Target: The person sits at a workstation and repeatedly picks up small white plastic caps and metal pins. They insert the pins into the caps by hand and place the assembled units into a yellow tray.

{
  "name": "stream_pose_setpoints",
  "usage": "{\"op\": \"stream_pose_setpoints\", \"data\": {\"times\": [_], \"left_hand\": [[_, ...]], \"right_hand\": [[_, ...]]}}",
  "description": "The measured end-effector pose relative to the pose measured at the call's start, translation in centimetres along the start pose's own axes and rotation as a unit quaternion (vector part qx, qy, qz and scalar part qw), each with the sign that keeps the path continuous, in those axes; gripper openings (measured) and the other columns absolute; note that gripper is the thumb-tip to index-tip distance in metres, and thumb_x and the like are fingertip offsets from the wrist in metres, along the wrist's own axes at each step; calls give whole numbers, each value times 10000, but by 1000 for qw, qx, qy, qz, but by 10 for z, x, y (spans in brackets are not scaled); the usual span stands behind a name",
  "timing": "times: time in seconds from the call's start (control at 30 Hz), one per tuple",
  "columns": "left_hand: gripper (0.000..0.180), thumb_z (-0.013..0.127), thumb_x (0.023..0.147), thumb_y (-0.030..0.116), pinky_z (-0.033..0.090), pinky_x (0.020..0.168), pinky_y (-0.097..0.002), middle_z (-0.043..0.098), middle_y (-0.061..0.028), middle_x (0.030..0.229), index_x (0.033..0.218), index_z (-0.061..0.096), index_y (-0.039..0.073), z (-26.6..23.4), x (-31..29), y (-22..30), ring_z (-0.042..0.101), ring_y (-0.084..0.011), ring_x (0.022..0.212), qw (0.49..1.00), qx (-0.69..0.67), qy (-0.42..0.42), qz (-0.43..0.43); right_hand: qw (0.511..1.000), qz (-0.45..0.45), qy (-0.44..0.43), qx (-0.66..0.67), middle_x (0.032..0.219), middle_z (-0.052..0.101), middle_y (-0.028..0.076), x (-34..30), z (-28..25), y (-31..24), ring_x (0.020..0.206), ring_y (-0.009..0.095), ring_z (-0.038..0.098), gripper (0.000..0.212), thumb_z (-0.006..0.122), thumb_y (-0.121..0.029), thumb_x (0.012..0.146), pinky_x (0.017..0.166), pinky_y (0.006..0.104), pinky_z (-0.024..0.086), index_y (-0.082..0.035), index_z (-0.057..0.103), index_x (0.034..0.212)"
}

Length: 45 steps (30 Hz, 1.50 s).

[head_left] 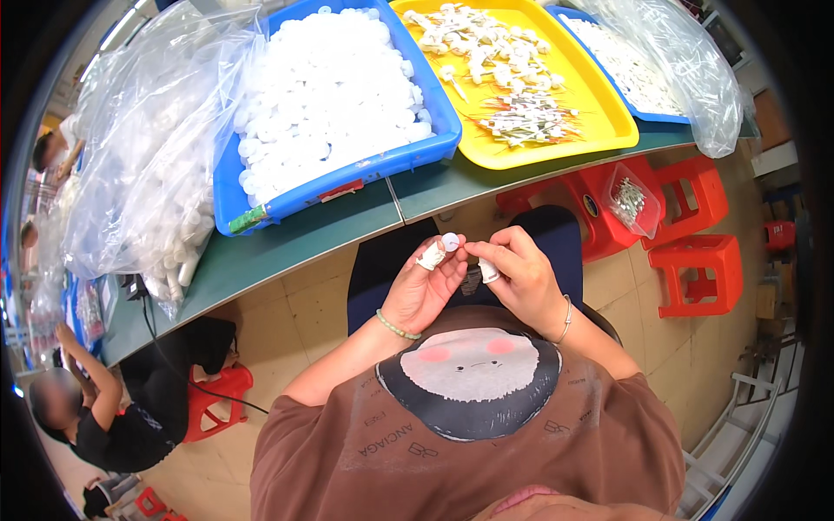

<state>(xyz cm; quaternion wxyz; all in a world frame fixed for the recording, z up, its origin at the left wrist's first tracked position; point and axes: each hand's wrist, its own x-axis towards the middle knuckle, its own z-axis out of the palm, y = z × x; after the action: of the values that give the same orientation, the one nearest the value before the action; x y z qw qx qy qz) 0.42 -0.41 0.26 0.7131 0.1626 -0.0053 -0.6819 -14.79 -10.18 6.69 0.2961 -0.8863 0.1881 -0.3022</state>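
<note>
My left hand pinches a small white round cap between thumb and fingertips, just past the table's near edge. White tape or a finger cover wraps one of its digits. Right beside it, my right hand is closed in a pinch, its fingertips meeting the cap's side. Whatever lies in that pinch is too small to make out. Another white wrap shows on a right finger. Ahead, a blue tray is heaped with similar white caps.
A yellow tray holds white stemmed parts and small pieces with orange wires. Farther right sits a blue tray of small white pieces. Plastic bags flank them. Red stools and a box of metal parts stand right; a person sits left.
</note>
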Motion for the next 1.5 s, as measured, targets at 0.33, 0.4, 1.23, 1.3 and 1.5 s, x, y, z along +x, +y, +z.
{"op": "stream_pose_setpoints", "data": {"times": [0.33,0.4,1.23,1.3,1.5], "left_hand": [[307,648,853,32,501,923,-291,619,-86,1123,1146,555,44,6,-1,-1,610,-159,1018,986,141,31,84],[351,652,846,24,492,933,-288,615,-87,1133,1178,543,41,11,-1,-2,603,-154,1030,976,189,42,98],[290,637,868,36,502,897,-258,634,-48,1042,1154,589,24,-2,-1,-6,618,-126,963,985,167,27,24],[288,643,865,38,505,883,-258,636,-51,1043,1148,593,23,-3,0,-7,619,-126,960,985,170,18,32],[285,670,843,39,505,856,-257,640,-52,1045,1123,616,18,-12,1,-8,618,-127,957,978,200,6,52]], "right_hand": [[999,27,-26,-16,872,545,98,0,-5,-3,719,258,605,355,661,20,704,618,341,510,-82,646,1044],[999,32,-37,-14,872,556,100,1,-5,-4,724,259,608,346,650,15,724,619,345,510,-78,632,1057],[998,-46,-21,-45,933,541,134,-6,12,15,745,311,606,312,648,-1,732,605,385,507,-37,513,1012],[999,-40,-11,-15,936,539,139,-6,14,14,745,320,602,288,645,0,744,602,391,501,-38,509,995],[978,108,-52,173,838,569,147,-10,19,16,715,281,596,108,575,-22,855,614,330,474,-24,507,938]]}}
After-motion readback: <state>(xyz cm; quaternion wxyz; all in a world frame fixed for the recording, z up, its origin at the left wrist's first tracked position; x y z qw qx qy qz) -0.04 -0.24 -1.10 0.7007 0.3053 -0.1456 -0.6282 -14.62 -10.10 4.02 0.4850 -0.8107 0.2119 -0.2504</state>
